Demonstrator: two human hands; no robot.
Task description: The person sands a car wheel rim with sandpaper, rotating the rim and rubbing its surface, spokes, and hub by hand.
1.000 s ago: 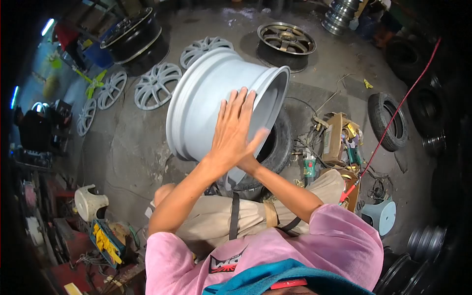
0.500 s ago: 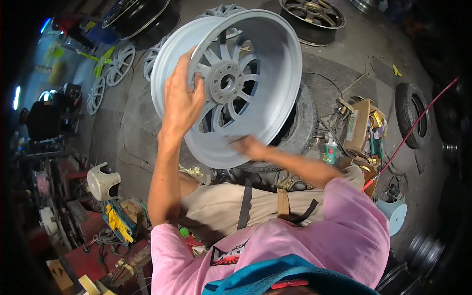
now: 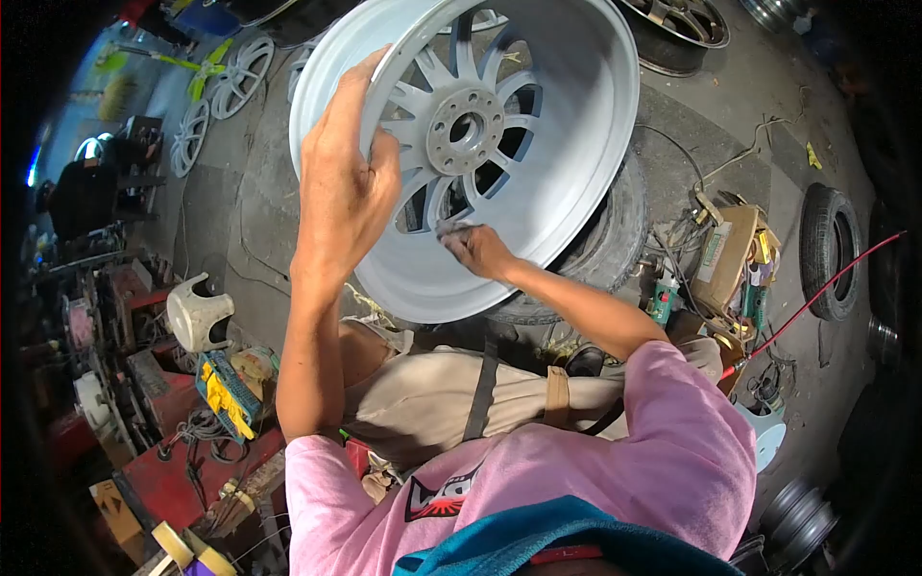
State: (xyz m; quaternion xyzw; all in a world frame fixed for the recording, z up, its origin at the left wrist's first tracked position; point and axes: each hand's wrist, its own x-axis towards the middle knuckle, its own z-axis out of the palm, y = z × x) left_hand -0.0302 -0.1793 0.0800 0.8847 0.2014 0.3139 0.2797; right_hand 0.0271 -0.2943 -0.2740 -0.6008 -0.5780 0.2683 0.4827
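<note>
A pale grey alloy wheel rim (image 3: 576, 144) stands tilted in front of me, its hollow back side facing me and its spokes and hub showing inside. My left hand (image 3: 346, 182) is closed around the left edge of the rim, thumb on the inner side. Inside the barrel, near the lower spokes, my right hand (image 3: 478, 252) presses a small dark grey pad (image 3: 449, 230) against the inner surface. Its fingers are bent over the pad, whose exact kind I cannot make out. Below the rim lies a black tyre (image 3: 615, 230), partly hidden by it.
An open cardboard box (image 3: 725, 259) with tools and a green grinder (image 3: 664, 300) sit to the right. Another tyre (image 3: 831, 250) lies farther right. A white stool (image 3: 199, 312) and a teal basket (image 3: 229, 394) are at the left, beside red machinery. More wheels lie behind.
My right hand has moved up inside the rim, toward the spokes, and is less blurred. The rim appears higher and larger in view; my left hand keeps its hold.
</note>
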